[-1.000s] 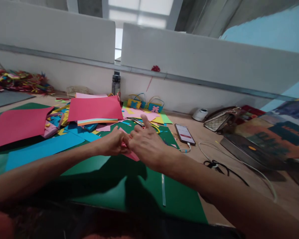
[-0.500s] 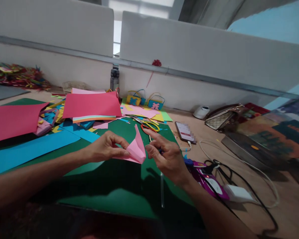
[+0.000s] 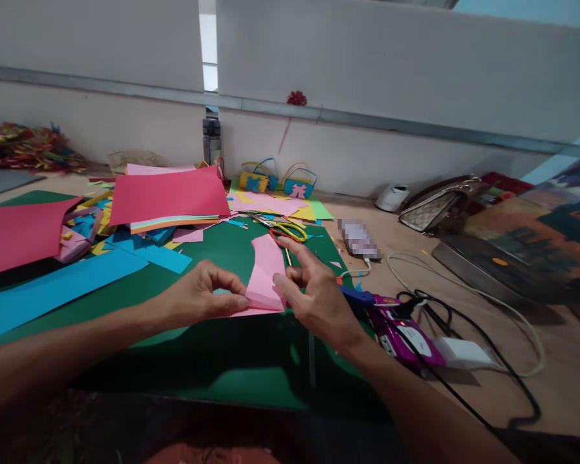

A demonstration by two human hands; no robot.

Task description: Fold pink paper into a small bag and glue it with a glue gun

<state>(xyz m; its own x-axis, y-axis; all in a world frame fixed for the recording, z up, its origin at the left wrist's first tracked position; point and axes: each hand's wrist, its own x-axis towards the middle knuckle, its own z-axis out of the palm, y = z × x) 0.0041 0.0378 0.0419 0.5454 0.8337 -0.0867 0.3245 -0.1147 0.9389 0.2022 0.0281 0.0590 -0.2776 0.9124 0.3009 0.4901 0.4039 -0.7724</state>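
Observation:
A folded piece of pink paper is held up over the green cutting mat, its upper flap standing and a crease running near its lower edge. My left hand pinches the lower left corner between thumb and fingers. At the right edge, the thumb of my right hand presses on the paper, with the index finger stretched out beyond it; the other fingers are curled and partly hidden. Just behind the paper lie scissors with yellow and red handles. A clear glue stick lies in shadow below my right hand.
Pink-red sheets and blue strips lie to the left, among paper scraps. Small paper bags stand at the back. To the right are a phone, a blue glue gun, a purple power strip and cables.
The pink paper has turned so its flap faces me more broadly. My right thumb has come onto its right edge, where a gap was before. The camera view has shifted slightly.

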